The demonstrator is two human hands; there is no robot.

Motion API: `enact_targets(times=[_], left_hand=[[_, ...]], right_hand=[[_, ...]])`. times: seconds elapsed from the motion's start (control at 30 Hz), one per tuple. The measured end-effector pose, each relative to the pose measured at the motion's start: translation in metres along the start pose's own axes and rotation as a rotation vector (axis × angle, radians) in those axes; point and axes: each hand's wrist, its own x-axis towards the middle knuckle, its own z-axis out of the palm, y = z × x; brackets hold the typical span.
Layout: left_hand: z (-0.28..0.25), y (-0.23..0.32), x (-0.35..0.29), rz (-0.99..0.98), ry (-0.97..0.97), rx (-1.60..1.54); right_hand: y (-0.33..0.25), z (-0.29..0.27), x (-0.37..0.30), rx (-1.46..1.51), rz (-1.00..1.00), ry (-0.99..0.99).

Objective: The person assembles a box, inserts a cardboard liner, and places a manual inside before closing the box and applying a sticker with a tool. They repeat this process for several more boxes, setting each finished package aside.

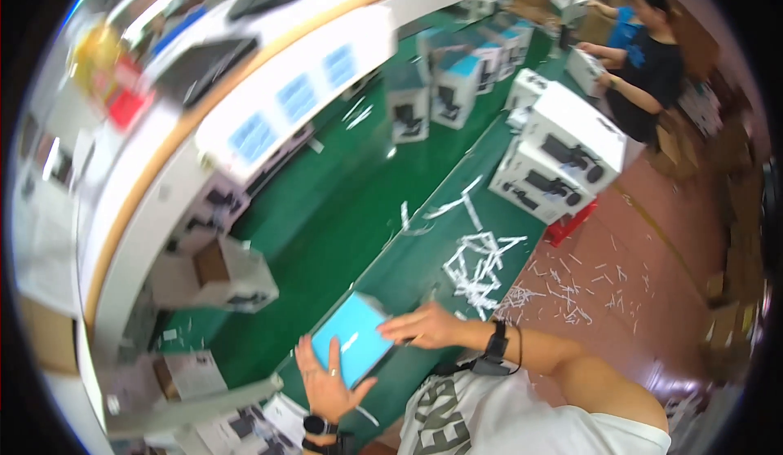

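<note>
A small box with a bright blue top (352,334) lies on the green bench near me. My left hand (325,380) rests on its near left side, fingers spread over the top and the thumb apart. At the box's right edge is my right hand (426,326), its fingers drawn together and pointing left. Something dark shows under those fingers, too small and blurred to name. Beyond the right hand, a tangle of white paper strips (477,271) covers part of the bench.
White printed boxes (563,153) are stacked at the bench's right edge. More boxes (453,88) stand on the far green surface (326,202). An open carton (232,274) sits at left, under a white shelf (294,88). A co-worker (644,64) handles a box at upper right. Scraps litter the floor (603,267).
</note>
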Motion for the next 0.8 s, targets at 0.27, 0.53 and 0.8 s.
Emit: enact_targets(times=[0.27, 0.53, 0.8], left_hand=[[0.022, -0.005, 0.015, 0.065, 0.112, 0.066], [0.006, -0.023, 0.225, -0.42, 0.237, -0.204], [0.08, -0.032, 0.402, -0.371, 0.209, 0.389]], right_hand=[[-0.006, -0.008, -0.012, 0.113, 0.122, 0.163], [0.022, -0.08, -0.099, 0.366, 0.758, 0.402], [0.018, -0.11, -0.192, 0.458, 1.018, 0.694]])
